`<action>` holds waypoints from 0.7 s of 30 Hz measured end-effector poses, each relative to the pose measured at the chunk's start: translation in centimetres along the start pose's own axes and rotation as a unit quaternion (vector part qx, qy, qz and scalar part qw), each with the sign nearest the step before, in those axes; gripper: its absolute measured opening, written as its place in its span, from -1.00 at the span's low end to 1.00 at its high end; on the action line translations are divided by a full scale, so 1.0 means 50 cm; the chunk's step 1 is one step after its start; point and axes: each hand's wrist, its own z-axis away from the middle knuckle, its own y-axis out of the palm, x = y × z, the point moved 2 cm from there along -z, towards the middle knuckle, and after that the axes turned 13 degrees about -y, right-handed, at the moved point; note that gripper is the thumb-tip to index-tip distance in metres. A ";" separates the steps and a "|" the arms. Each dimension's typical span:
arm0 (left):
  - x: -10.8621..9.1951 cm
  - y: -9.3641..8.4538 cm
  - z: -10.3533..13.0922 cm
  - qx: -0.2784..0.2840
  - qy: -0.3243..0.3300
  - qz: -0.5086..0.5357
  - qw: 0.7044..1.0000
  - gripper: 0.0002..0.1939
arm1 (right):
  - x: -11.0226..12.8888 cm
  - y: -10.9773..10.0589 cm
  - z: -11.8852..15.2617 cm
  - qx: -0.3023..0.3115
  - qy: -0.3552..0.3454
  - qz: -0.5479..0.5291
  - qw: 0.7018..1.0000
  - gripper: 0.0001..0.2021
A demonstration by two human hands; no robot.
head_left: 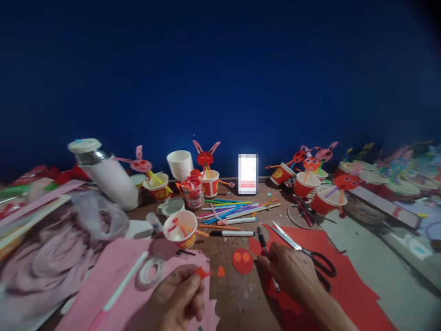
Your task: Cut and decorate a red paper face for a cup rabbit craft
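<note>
My left hand (181,294) pinches a small red-orange paper scrap (203,273) between thumb and fingertips, over the edge of a pink paper sheet (117,271). My right hand (292,269) has its fingers closed around a black pen (262,240), which slants across a red paper sheet (347,285). Between the hands lies a red paper disc (242,269) bearing two orange ovals. Another small orange paper piece (221,272) rests on the brown table just left of it. Scissors (292,243) with black handles lie partly open beside my right hand.
A paper cup (179,225), a tape roll (150,273) and a white marker (236,233) are close by. Behind are colored sticks (237,211), a glass jar (193,195), stacked cups (180,164), decorated cups (329,197), a thermos (110,177) and a blurred-out bright rectangle (248,170).
</note>
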 end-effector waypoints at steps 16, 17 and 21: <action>0.015 0.036 -0.035 0.016 -0.041 -0.061 0.997 -0.79 | -0.021 0.007 0.028 0.094 -0.078 -0.031 0.992 -0.63; 0.016 0.036 -0.037 0.016 -0.043 -0.067 0.997 -0.79 | -0.035 0.004 0.028 0.089 -0.066 -0.036 0.993 -0.65; 0.022 0.031 -0.040 0.020 -0.062 -0.075 0.995 -0.76 | -0.118 -0.014 0.035 0.051 0.010 0.001 0.999 -0.70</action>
